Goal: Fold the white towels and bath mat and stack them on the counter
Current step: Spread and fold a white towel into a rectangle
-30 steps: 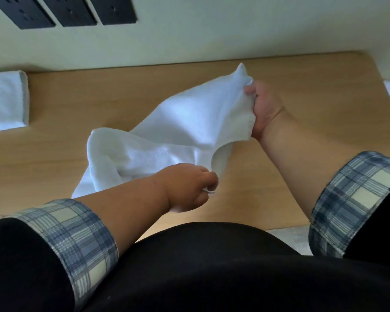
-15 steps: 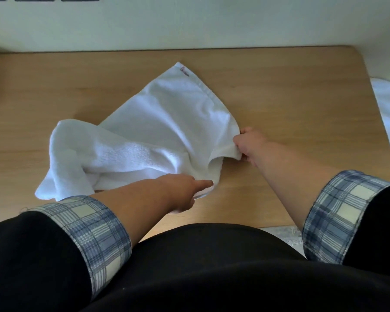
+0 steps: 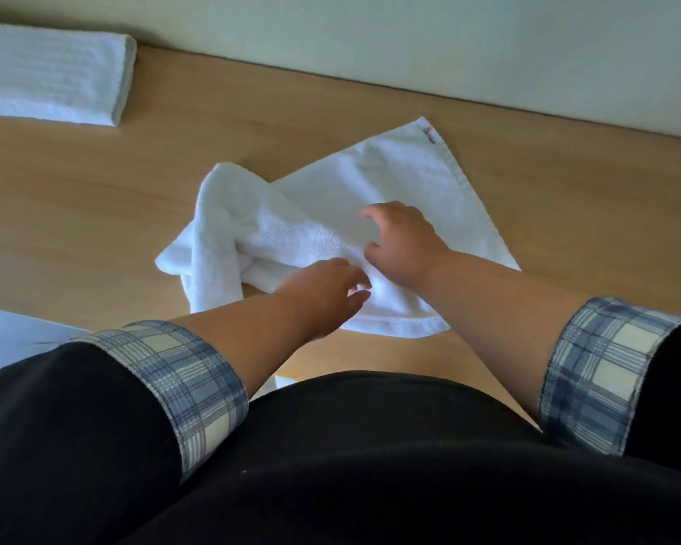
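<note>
**A:** Counter [image 3: 95, 198], light wood, pale wall behind. Contents?

**B:** One white hand towel [image 3: 409, 179], centre. One folded towel [image 3: 48, 72], far left, well apart.

**A:** Change since a second ago?

**B:** The hand towel, then held up off the wood by both hands, now lies down. Right half is flat, with its labelled corner far. Left part is bunched. The right corner, pinched half a second ago, is released.

**A:** Meaning?

**B:** Likely laid out but not yet smoothed. No fold has begun.

**A:** Grips?

**B:** Left hand [image 3: 323, 293]: fingers nearly straight, resting on the cloth by the near hem, holding nothing. Right hand [image 3: 402, 238]: fingers loosely arched, thumb apart, over the towel's middle beside the bunch. It grips no cloth that I can see.
</note>
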